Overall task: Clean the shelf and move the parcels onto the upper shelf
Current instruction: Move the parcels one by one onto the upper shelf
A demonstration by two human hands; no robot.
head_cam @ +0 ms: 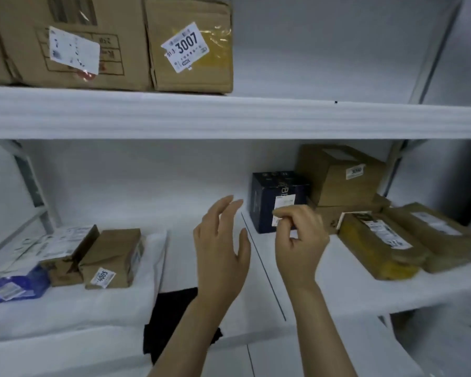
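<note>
Reaching toward the dark box (279, 201) just beyond both hands, upper shelf (229, 115) above with room for it. Left hand (220, 240) spread, empty, likely to brace; right hand (299, 235) fingers curled together, holding nothing clear. Black cloth (174, 317) below left wrist.

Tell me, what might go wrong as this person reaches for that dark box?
The dark navy cardboard box sits close beside the stacked brown cardboard parcels; pulling it could jostle them. The black cloth hangs over the white lower shelf's front edge and might slip off under the left hand's forearm.
</note>
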